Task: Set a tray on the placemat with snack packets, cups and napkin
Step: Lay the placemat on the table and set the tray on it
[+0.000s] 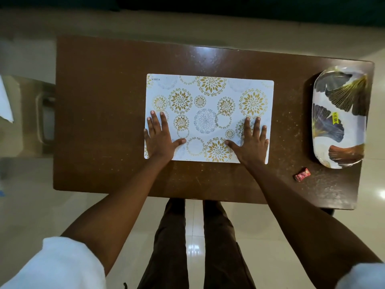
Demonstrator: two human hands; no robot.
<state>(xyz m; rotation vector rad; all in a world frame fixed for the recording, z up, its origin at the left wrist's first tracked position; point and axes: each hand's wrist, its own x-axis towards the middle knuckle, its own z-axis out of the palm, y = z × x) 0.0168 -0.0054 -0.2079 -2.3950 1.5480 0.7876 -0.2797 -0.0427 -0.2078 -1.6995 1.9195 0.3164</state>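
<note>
The step in hand looks like the first one: laying the placemat (pixel 208 97) flat and square on the brown table (pixel 100 122), with nothing yet set on it.

On the placemat's near left corner the left hand (pixel 160 136) lies palm down, fingers straight and spread, pressing the sheet and gripping nothing. The placemat itself sits at the middle of the table. It is a white rectangle printed with gold and grey leaf rosettes, thin and flat, with a small maker's word at its far left corner. On its near right part the right hand (pixel 250 140) mirrors the left, flat, fingers splayed, holding nothing.

To the right of the placemat and a little nearer the person lies one small red snack packet (pixel 302 174), apart from the mat. Further right, well apart from the placemat at the table's right end, lies the tray (pixel 354 126) — an oblong, glossy white dish painted with dark and gold fan-shaped leaves, a yellow price sticker (pixel 335 120) on it, nothing in it.

The next move, I judge, calls for lifting both hands, reaching right, taking the tray by its rims and setting it centred on the placemat. Cups and a napkin are not plainly in view — they would have to be fetched.
</note>
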